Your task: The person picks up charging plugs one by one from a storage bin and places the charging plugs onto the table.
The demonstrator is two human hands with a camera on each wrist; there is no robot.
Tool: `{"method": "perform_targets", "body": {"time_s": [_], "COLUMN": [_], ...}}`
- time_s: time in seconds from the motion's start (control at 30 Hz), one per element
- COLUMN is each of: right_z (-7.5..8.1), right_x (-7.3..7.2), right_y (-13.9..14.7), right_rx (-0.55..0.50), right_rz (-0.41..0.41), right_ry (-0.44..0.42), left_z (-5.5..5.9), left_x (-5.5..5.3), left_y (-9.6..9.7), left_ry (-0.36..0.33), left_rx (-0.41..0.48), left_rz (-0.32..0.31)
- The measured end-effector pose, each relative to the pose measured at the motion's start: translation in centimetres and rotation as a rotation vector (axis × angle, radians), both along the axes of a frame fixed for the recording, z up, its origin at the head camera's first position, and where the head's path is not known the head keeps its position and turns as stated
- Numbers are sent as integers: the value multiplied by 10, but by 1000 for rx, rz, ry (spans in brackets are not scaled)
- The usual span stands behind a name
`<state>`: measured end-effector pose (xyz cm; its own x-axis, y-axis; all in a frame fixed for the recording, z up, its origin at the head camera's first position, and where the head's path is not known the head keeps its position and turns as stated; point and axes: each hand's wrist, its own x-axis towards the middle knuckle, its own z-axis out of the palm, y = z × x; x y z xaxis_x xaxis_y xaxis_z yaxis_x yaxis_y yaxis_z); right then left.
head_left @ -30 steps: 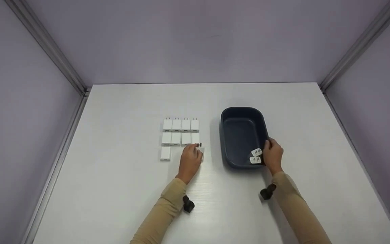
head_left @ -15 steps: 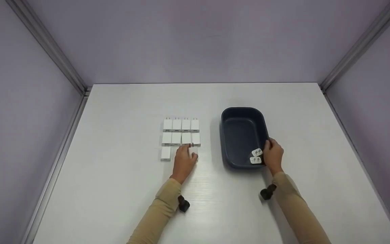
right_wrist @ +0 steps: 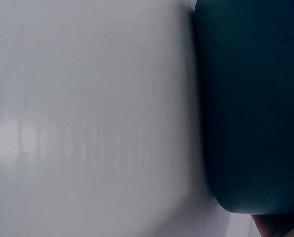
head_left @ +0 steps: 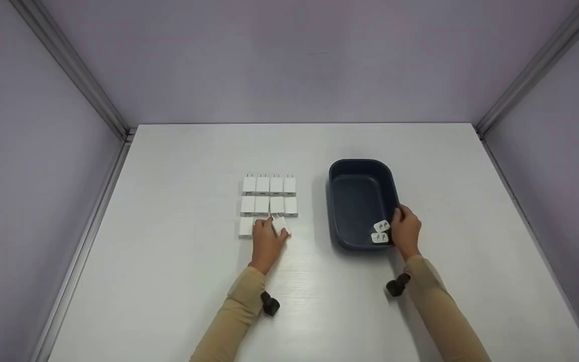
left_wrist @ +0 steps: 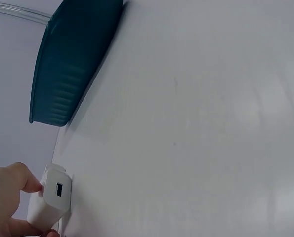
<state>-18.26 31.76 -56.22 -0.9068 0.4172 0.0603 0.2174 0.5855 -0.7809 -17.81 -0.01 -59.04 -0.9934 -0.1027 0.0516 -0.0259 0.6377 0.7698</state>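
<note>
In the head view my left hand (head_left: 267,246) pinches a white USB charger (head_left: 280,224) between thumb and fingers. It is slightly tilted, just right of the first charger (head_left: 246,227) in the nearest row. The left wrist view shows the port end of this held charger (left_wrist: 59,192), with the thumb on one side. My right hand (head_left: 406,232) grips the right rim of a dark blue plastic bin (head_left: 357,198), near its front corner. Inside that corner lie two chargers (head_left: 381,227), their prong ends up.
Two neat rows of white chargers, a far row (head_left: 269,186) with prongs pointing away and a middle row (head_left: 269,205), lie beyond my left hand. They sit on a white table (head_left: 194,201) enclosed by pale walls. The bin stands to their right.
My left hand has slid left with the charger, from the right end of the nearest row to beside that row's first charger. My right hand and the bin stay put.
</note>
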Motion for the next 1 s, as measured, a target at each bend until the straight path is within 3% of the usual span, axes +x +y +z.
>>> {"method": "perform_targets", "body": {"time_s": [0.33, 0.43, 0.7, 0.8, 1.0], "right_z": [1, 0, 1, 2, 2], "right_x": [0, 1, 1, 1, 2], "right_y": [0, -1, -1, -1, 0], "right_rx": [-13, -13, 14, 16, 18], "right_rz": [-3, -1, -7, -10, -1], "right_ry": [2, 5, 4, 4, 15], "left_z": [2, 2, 3, 3, 5], "left_x": [4, 7, 12, 14, 16], "left_y": [-1, -1, -5, -7, -14], "left_ry": [-13, 34, 200, 208, 125], "left_rx": [-42, -75, -283, -281, -194], "left_rz": [4, 9, 47, 91, 147]}}
